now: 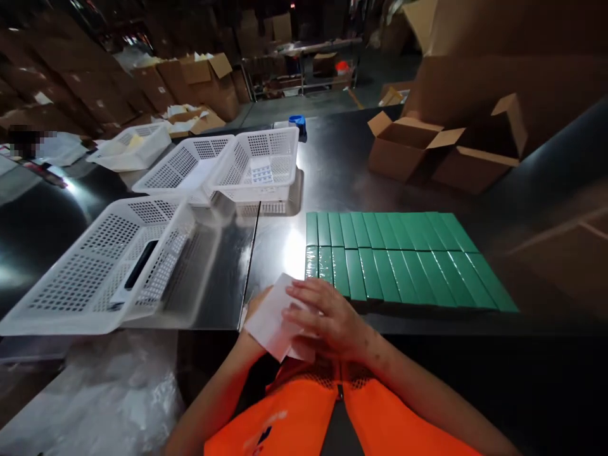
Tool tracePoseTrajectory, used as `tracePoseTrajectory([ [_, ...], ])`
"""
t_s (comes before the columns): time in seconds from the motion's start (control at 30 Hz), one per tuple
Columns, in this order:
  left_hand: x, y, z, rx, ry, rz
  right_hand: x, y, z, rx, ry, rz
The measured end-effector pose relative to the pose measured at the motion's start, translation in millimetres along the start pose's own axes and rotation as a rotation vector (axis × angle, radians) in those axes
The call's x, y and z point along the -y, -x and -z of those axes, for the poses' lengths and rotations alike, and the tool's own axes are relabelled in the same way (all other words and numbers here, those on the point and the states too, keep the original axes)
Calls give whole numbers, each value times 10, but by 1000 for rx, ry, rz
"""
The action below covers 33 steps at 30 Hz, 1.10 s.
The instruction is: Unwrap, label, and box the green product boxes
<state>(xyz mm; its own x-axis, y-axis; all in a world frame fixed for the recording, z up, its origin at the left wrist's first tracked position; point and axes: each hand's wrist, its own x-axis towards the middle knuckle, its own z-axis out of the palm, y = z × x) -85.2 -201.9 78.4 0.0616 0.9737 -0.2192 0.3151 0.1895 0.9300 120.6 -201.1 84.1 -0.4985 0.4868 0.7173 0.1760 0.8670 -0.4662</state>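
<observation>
A white sheet (272,320) is held at the near edge of the steel table (332,171), just above an orange vest (304,411). The right hand (327,320) is laid over the sheet's right half, its fingers (304,292) stretched nearly flat and pointing left, with the fingertips resting on the upper face. The left hand (254,308) is almost wholly hidden beneath the sheet; only part of it is seen at the left edge, so its grip cannot be judged beyond the fact that the sheet is supported from below. The sheet is shown as a thin, matt, four-cornered piece, tilted so that one corner points away from the body; whether it is paper or plastic film cannot be told.

Just beyond the right hand, green boxes (394,259) are laid flat in two touching rows; they are slim, oblong and glossy, as if wrapped in clear film. The table surface is dark, polished and reflective.

To the left, a white plastic basket (61,291) with perforated walls is seen, a dark oblong object lying in it. Further back, two more baskets (237,164) of the same kind stand side by side. Open cardboard boxes (427,152) stand on the far right of the table.
</observation>
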Motion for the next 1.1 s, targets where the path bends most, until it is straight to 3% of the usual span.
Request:
tracePoseTrajectory([
  [0.07, -79, 25, -47, 71, -2, -45, -4, -14, 20, -6, 65, 10],
  [0.2, -200, 65, -17, 158, 32, -67, -40, -52, 78, 214, 25, 56],
  [0.27, -207, 57, 15, 205, 62, -45, -43, -35, 74, 234, 68, 84],
  [0.4, -164, -1, 62, 235, -33, -163, -11, 11, 64, 57, -133, -91],
  [0.53, -152, -78, 116, -21, -221, -274, -3, 11, 89, 14, -521, -518],
  [0.6, -166, -115, 128, -52, -131, -257, -29, 11, 66, -45, -676, -764],
  [0.7, -191, -154, 85, 67, 191, -170, -84, 6, -16, -133, -811, -996],
  [0.77, -201, -163, 26, 75, 326, -111, -115, -14, -66, -242, -821, -1009],
  [0.93, -171, -148, -66, -61, 429, -131, -152, -93, -91, -711, -695, -965],
  [1.1, -136, -97, -52, -90, 366, -148, -128, -125, -96, -748, -628, -913],
])
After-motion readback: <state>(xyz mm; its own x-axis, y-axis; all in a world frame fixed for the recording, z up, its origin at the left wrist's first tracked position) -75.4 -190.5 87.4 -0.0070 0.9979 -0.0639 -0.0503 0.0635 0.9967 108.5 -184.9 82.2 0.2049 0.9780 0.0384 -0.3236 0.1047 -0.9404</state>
